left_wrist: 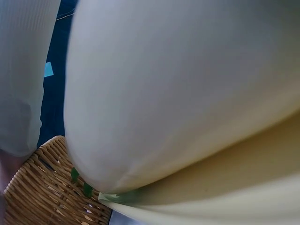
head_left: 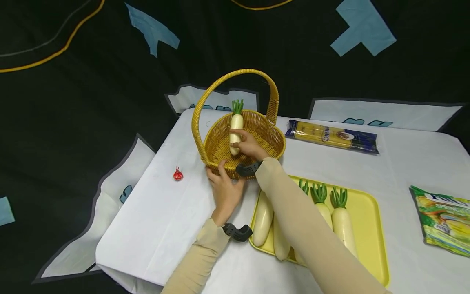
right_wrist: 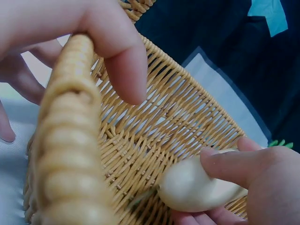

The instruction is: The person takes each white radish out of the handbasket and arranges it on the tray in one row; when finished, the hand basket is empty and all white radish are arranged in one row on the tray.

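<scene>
In the head view my right hand [head_left: 249, 145] reaches into a yellow wicker basket [head_left: 269, 136] and grips a white daikon radish [head_left: 236, 121] with green leaf stubs on top. The right wrist view shows thumb and fingers around that radish [right_wrist: 187, 183], its tapered tip towards the camera. My left hand [head_left: 225, 192] holds the near rim of the basket, one finger hooked over to the inside. Beside it, several more daikons [head_left: 263, 216] lie on a yellow tray [head_left: 371, 228], partly hidden by my right sleeve. One daikon [left_wrist: 178, 93] fills most of the left wrist view.
The basket's tall handle [head_left: 246, 72] arches over the opening. A small red bulb-shaped item [head_left: 178, 174] lies left of the basket. Behind the tray is a spaghetti pack [head_left: 330, 136]; a green and yellow packet [head_left: 442, 220] lies at the right. A black curtain [head_left: 257, 41] hangs behind the white table.
</scene>
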`<state>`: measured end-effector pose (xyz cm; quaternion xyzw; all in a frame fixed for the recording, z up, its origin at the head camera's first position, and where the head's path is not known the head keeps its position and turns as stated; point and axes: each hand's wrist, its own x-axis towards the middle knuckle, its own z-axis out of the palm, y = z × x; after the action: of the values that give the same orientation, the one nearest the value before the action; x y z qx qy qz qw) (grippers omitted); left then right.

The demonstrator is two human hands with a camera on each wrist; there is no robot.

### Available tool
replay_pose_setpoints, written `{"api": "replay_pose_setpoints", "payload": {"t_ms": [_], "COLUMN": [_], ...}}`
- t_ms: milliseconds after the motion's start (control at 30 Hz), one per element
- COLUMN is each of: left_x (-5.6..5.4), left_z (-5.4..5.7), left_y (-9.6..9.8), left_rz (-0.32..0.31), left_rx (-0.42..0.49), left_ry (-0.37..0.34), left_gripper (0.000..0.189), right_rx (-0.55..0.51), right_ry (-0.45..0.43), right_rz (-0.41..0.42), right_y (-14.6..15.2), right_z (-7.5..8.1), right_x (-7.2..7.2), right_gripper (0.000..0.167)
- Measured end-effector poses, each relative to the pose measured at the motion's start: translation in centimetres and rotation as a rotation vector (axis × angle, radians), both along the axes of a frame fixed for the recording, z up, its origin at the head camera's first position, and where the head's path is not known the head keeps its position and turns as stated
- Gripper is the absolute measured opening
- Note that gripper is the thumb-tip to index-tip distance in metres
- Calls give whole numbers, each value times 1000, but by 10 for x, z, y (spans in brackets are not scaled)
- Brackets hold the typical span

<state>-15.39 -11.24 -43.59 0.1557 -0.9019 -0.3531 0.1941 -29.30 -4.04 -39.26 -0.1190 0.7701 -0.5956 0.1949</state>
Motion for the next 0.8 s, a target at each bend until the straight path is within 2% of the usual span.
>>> {"api": "replay_pose_setpoints", "payload": {"t_ms": [133,300,467,633,800], "left_x": [0,-1,-3,-5,-6], "left_z": [-2,-3,-3,-2,-4], "left_y": [0,-1,-2,-2,2], "left_rz": [-2,-4,7,2,-7], "left_rx": [-8,-24,-37,-9,21], "left_ry": [10,25,42,23,-1], "left_gripper": [75,72,68,79,81], "right_rx": [-1,-11,-121,-210,-206], "right_ry": [25,5,-105,-198,-151], "right_rz": [-7,-3,11,35,77], "right_y": [0,1,8,19,39], "right_z": [0,2,3,9,26], "right_x": [0,2,4,8,18], "right_gripper": [51,51,50,49,50]}}
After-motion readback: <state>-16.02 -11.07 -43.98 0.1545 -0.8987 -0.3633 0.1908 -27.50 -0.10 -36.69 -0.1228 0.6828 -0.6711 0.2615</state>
